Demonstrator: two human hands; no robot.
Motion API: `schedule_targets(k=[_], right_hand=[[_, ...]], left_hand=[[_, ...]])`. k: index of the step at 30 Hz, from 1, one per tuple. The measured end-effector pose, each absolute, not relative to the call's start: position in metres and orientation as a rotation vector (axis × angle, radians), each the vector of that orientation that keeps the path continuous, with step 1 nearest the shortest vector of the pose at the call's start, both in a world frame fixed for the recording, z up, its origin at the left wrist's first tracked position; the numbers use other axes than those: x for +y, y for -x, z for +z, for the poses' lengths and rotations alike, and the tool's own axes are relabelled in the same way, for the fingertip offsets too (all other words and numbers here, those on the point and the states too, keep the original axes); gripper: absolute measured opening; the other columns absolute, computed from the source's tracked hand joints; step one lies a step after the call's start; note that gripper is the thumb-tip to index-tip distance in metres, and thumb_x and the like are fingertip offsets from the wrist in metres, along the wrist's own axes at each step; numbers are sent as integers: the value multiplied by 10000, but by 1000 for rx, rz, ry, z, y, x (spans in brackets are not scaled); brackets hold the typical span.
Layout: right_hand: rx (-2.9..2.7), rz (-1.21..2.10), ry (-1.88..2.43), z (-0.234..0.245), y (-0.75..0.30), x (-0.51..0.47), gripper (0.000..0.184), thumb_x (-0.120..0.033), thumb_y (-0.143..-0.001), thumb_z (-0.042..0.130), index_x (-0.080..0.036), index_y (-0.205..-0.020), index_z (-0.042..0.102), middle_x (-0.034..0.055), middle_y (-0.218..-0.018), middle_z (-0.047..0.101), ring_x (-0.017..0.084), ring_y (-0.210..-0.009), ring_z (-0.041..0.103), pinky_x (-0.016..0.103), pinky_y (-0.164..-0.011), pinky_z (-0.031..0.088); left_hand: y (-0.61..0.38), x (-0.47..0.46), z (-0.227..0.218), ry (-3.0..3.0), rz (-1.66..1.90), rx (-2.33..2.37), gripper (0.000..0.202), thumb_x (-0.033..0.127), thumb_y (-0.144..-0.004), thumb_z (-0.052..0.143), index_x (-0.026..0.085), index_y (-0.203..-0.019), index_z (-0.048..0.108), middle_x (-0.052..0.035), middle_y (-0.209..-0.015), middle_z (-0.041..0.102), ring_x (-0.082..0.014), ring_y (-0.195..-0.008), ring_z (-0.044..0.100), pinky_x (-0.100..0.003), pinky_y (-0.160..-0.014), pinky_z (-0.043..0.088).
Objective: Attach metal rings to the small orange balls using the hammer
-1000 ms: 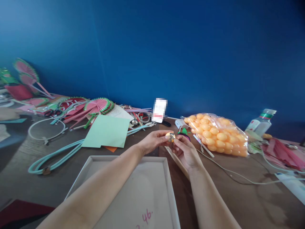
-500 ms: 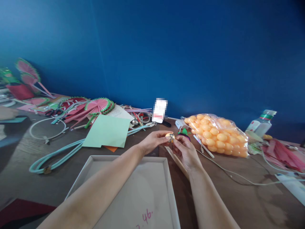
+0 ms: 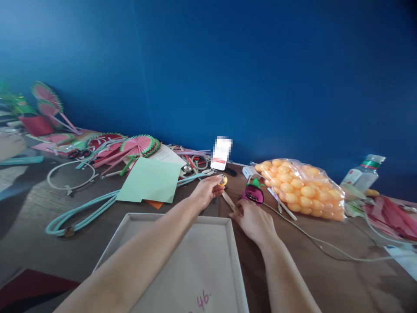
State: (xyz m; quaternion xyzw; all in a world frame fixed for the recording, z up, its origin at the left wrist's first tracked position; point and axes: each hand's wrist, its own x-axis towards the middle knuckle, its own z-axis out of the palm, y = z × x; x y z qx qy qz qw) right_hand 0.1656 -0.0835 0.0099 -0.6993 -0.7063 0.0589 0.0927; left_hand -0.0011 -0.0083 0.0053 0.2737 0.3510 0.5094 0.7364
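Observation:
My left hand [image 3: 207, 191] pinches a small yellow ball [image 3: 223, 179] with a shiny, dark-looking patch on its face, above the far edge of the box lid. Lower and to the right, my right hand [image 3: 256, 219] has its thumb and fingers closed around a flat wooden stick [image 3: 229, 200] at the table; the stick's near part is hidden by the hand. Just behind the right hand stands a small purple cup [image 3: 253, 194] with dark bits inside. A clear bag of yellow-orange balls [image 3: 301, 188] lies farther right.
A shallow grey box lid [image 3: 239, 269] lies in front of me. Left are green paper [image 3: 150, 179], pale-blue tubing [image 3: 81, 217] and pink paper fans [image 3: 138, 145]. A phone [image 3: 221, 153] leans at the blue wall. A cable [image 3: 312, 238], bottle [image 3: 365, 172] and another person's hand [image 3: 11, 145] also show.
My hands have parted. The left keeps the yellow ball and has shifted slightly left; the right has let go of it and moved down to the wooden stick. The purple cup is more exposed.

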Motion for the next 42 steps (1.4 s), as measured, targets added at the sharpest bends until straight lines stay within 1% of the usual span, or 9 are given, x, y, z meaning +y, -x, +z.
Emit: schedule_targets(k=[3,7,13,17,20,23,32,38,42], right_hand=[[-2195,145,2169,11,-164,-86,256,-368,-773,610,-215,-978,628,131,-953,665,294,-845,642,326,-602,355],[-2203,149,2156,11,-162,-85,174,-286,-805,539,-183,-912,629,160,-951,660,284,-819,647,324,-594,347],[-2046,214,2068,2,-161,-78,172,-301,-832,474,-193,-855,606,122,-885,659,240,-754,633,300,-569,325],[-1922,102,1893,-5,-163,-71,144,-274,-848,442,-187,-793,542,99,-797,629,210,-724,590,297,-609,350],[-1875,1,1666,-4,-163,-69,190,-327,-880,422,-212,-737,470,73,-766,587,200,-729,555,298,-648,365],[-1885,12,1532,2,-160,-73,223,-365,-901,411,-224,-730,436,57,-765,561,194,-737,535,296,-663,371],[-1896,83,1518,8,-156,-78,184,-355,-898,429,-212,-799,488,57,-804,569,195,-763,532,304,-694,387],[-1863,66,1523,8,-159,-78,193,-363,-894,442,-219,-770,473,51,-782,568,194,-753,532,296,-679,380],[-1904,105,1514,7,-159,-77,180,-357,-889,447,-215,-792,498,53,-791,570,196,-757,535,299,-691,386]], left_hand=[[1,-8,6,-568,1138,772,207,266,-750,680,120,-890,634,-62,-790,644,-95,-629,607,-229,-620,517],[2,-6,4,-524,1199,786,223,253,-740,685,125,-908,615,-64,-824,651,-94,-639,612,-232,-637,516],[4,0,3,-439,1365,887,215,253,-741,675,141,-913,610,-24,-751,623,-75,-597,586,-213,-616,491],[4,1,3,-421,1415,945,211,260,-740,673,141,-904,614,-15,-746,613,-66,-585,568,-204,-599,472],[3,3,1,-437,1402,953,215,263,-741,670,142,-913,621,-21,-764,619,-65,-595,570,-201,-600,468],[2,4,0,-459,1367,946,212,255,-746,664,145,-922,625,-22,-769,620,-63,-594,570,-203,-609,470],[2,1,1,-604,1361,891,282,280,-702,710,155,-948,651,-28,-810,621,-61,-608,559,-210,-627,458],[2,0,3,-598,1359,923,269,271,-708,705,155,-945,656,-29,-827,620,-58,-604,550,-212,-628,453],[2,-1,3,-614,1356,924,278,253,-726,686,152,-982,651,-32,-819,614,-59,-605,552,-206,-622,452]])
